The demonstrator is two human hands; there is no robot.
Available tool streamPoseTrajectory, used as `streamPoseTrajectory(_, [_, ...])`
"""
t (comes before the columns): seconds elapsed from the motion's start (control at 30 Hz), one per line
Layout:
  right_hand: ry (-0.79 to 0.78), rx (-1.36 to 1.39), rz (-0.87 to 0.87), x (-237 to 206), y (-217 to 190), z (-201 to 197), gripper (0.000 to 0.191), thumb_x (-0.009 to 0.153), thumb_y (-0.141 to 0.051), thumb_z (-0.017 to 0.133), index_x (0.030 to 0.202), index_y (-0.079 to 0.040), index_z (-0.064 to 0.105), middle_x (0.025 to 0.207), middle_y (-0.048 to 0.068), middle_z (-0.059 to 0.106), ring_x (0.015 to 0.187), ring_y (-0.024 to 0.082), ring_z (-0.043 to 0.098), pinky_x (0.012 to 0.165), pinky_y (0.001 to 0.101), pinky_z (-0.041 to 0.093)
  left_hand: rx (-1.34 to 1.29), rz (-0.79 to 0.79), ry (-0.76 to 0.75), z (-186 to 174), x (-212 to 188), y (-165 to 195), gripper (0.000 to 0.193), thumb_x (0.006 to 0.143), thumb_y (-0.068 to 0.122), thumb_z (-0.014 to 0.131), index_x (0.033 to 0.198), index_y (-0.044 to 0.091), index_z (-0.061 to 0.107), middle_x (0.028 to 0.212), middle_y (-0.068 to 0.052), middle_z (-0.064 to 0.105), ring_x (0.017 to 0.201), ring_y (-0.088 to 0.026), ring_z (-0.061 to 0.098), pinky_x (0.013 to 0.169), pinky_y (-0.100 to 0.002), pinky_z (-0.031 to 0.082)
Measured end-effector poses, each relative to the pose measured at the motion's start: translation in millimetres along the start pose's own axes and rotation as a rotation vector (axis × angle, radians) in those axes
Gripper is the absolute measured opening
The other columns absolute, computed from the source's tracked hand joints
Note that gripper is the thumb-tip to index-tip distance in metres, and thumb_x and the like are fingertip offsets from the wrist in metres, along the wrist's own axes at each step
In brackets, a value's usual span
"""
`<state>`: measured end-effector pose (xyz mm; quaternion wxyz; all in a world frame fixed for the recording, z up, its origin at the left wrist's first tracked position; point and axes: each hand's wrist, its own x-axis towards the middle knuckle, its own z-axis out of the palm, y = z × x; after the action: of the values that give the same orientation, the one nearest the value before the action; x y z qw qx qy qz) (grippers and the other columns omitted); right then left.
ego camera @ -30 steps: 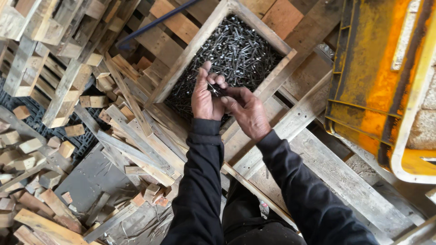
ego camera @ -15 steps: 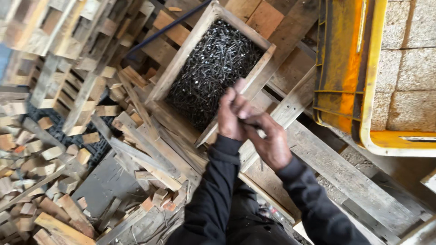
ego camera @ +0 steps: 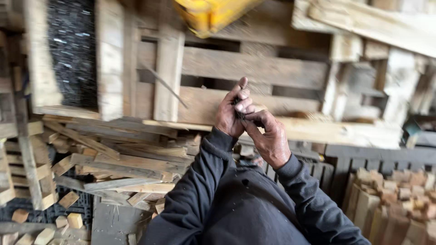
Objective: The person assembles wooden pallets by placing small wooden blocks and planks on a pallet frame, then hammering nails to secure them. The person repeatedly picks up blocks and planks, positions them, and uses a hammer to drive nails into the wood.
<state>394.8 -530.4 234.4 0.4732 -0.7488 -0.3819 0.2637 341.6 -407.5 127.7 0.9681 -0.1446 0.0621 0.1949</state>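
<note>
I'm sorting nails (ego camera: pixel 239 109), I think, a dark bunch pinched in my left hand (ego camera: pixel 232 112) above the pallet (ego camera: pixel 254 68). My right hand (ego camera: pixel 270 138) curls beside them, fingertips closing on one. Drawing it out calls for a steady pull.

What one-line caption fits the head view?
Left hand and right hand pinch dark nails together above a wooden pallet.

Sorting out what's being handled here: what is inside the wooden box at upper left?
The wooden box is filled with a dark mass of small metal pieces, likely nails; motion blur hides their shape. Its bottom is covered. The left hand pinches a few dark pieces, the right hand touching them.
</note>
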Motion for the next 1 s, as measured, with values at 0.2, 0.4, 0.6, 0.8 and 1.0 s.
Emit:
streamPoseTrajectory(0.2, [0.255, 0.315, 0.151, -166.8, 42.9, -80.8, 0.012, 0.101, -0.004, 0.066, 0.111, 0.001, 0.064, 0.099, 0.002, 0.071, 0.091, 0.007, 0.064, 0.082, 0.0238, 0.055, -0.276, -0.262, 0.047, -46.6, -46.0, -161.2, 0.036, 0.108, 0.042, 0.058, 0.104, 0.007, 0.064, 0.087, -0.004, 0.059, 0.081, -0.015, 0.059, 0.078, -0.029, 0.055])
streamPoseTrajectory(0.4, [0.423, 0.416, 0.171, -225.6, 89.8, -89.4, 0.01, 0.103, -0.003, 0.067, 0.112, 0.0, 0.066, 0.101, 0.002, 0.068, 0.09, 0.006, 0.061, 0.081, 0.0239, 0.055, 0.106, -0.133, 0.377, -63.1, -82.0, -226.5, 0.036, 0.1, 0.044, 0.056, 0.093, 0.009, 0.06, 0.083, -0.006, 0.064, 0.084, -0.024, 0.065, 0.082, -0.041, 0.057])
streamPoseTrajectory(0.6, [0.441, 0.407, 0.322, -255.7, 104.4, -105.0, 0.01, 0.098, -0.004, 0.069, 0.105, 0.0, 0.063, 0.094, 0.005, 0.069, 0.077, 0.009, 0.064, 0.07, 0.0244, 0.054, 0.073, -0.264, 0.35, -100.0, -81.0, -249.1, 0.035, 0.104, 0.042, 0.059, 0.092, 0.009, 0.06, 0.076, -0.003, 0.06, 0.075, -0.02, 0.059, 0.074, -0.037, 0.054])
streamPoseTrajectory(0.8, [0.667, 0.782, 0.411, -242.0, 104.2, -92.0, 0.01, 0.098, -0.004, 0.067, 0.106, 0.0, 0.062, 0.093, 0.007, 0.07, 0.076, 0.012, 0.066, 0.072, 0.027, 0.057, -0.066, -0.611, 0.319, -127.6, -39.2, -231.2, 0.035, 0.105, 0.043, 0.062, 0.097, 0.009, 0.06, 0.065, 0.003, 0.043, 0.059, -0.01, 0.043, 0.058, -0.026, 0.041])
streamPoseTrajectory(1.0, [0.889, 0.985, 0.3, -171.6, 119.3, -92.2, 0.01, 0.098, -0.002, 0.068, 0.106, -0.001, 0.063, 0.091, 0.006, 0.067, 0.074, 0.015, 0.065, 0.071, 0.0303, 0.058, 0.417, -0.566, 0.533, -84.3, 7.0, -208.5, 0.027, 0.101, 0.035, 0.063, 0.106, 0.009, 0.059, 0.069, 0.004, 0.047, 0.057, -0.008, 0.043, 0.049, -0.023, 0.035])
